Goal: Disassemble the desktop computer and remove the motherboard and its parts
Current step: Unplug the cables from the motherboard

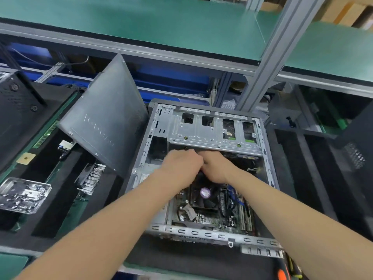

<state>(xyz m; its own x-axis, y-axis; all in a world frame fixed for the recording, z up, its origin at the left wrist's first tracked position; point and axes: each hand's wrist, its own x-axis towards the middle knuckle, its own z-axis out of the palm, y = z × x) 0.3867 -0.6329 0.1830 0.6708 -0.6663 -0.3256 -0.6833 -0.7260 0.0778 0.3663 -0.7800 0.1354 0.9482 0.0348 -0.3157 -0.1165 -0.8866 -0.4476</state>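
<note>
**Q:** Containers?
**A:** The clear tray on your left holds small metal bits, too blurred to sort. The case lies open before you, mid-bench.

**Q:** Inside it?
**A:** A dusty motherboard; its fan has a purple sticker.

**Q:** Hands?
**A:** Your left hand and right hand touch beneath the cage, fingers curled. I cannot tell what they grip.

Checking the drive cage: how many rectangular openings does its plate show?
4, in a row across the drive cage: two dark ones left, two right with green parts behind.
</note>
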